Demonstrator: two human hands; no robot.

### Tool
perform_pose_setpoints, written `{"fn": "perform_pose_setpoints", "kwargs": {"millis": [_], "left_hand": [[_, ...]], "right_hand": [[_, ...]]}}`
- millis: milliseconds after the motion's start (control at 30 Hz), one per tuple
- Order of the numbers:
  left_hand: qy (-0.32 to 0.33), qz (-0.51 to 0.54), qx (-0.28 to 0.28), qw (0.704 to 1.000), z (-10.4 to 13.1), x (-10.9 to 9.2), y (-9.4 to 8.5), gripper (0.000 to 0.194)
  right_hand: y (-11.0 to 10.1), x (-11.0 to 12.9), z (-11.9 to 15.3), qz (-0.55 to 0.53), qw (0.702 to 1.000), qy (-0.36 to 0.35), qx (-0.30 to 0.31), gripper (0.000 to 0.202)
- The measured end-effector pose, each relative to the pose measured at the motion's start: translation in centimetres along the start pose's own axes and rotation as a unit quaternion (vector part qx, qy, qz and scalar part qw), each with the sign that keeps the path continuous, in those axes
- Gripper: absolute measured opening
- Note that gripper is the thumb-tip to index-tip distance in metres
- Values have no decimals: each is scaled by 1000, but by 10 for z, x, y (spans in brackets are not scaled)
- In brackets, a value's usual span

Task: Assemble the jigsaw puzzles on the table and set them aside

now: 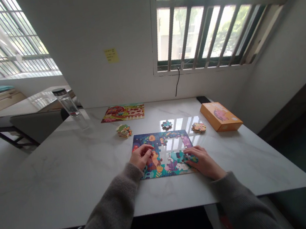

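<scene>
A colourful jigsaw puzzle (pixel 159 170) lies flat on the white marbled table, with a gap in its upper middle and right part. Over its left side is my left hand (pixel 141 156), fingers curled and pressed together; whatever they hold, if anything, is too small to name. My right hand (pixel 204 161) rests at the puzzle's right side with its fingers closed on a puzzle piece. Behind the puzzle lie a small stack of blue pieces (pixel 166 124) and, to the right, a stack of orange-pink pieces (pixel 198 127). Another stack of pieces (pixel 124 131) sits behind left.
A farm picture puzzle (pixel 123 112) lies near the wall. An orange box (pixel 220 117) is at the right, with a black object (pixel 202 100) behind it. A clear bottle (pixel 67 103) with a dark lid stands at the table's left back edge.
</scene>
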State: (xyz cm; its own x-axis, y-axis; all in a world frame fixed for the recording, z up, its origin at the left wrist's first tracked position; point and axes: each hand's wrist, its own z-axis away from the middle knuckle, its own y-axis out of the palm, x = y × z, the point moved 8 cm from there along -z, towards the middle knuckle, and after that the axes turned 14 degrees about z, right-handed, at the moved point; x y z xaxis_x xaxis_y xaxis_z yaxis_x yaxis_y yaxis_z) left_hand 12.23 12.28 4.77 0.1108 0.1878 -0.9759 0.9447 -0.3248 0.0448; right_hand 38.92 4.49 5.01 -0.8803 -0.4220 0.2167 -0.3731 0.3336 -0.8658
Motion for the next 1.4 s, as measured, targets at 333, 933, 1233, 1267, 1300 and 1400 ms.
{"fn": "perform_pose_setpoints", "kwargs": {"millis": [333, 933, 1233, 1267, 1300, 1400], "left_hand": [[138, -414, 54, 898, -1, 5, 1, 14], [110, -446, 69, 885, 2, 0, 6, 15], [108, -463, 83, 876, 3, 2, 10, 18], [118, -453, 95, 879, 4, 2, 14, 20], [129, -442, 111, 881, 5, 3, 18, 23], [146, -423, 159, 880, 7, 5, 33, 33]], "right_hand": [[-1, 20, -15, 15, 1000, -14, -6, 33], [36, 51, -78, 68, 994, -72, 49, 19], [49, 43, -78, 77, 992, -57, 86, 20], [49, 43, -78, 79, 992, -56, 86, 20], [49, 43, -78, 80, 991, -56, 87, 20], [49, 43, -77, 77, 992, -54, 86, 21]]}}
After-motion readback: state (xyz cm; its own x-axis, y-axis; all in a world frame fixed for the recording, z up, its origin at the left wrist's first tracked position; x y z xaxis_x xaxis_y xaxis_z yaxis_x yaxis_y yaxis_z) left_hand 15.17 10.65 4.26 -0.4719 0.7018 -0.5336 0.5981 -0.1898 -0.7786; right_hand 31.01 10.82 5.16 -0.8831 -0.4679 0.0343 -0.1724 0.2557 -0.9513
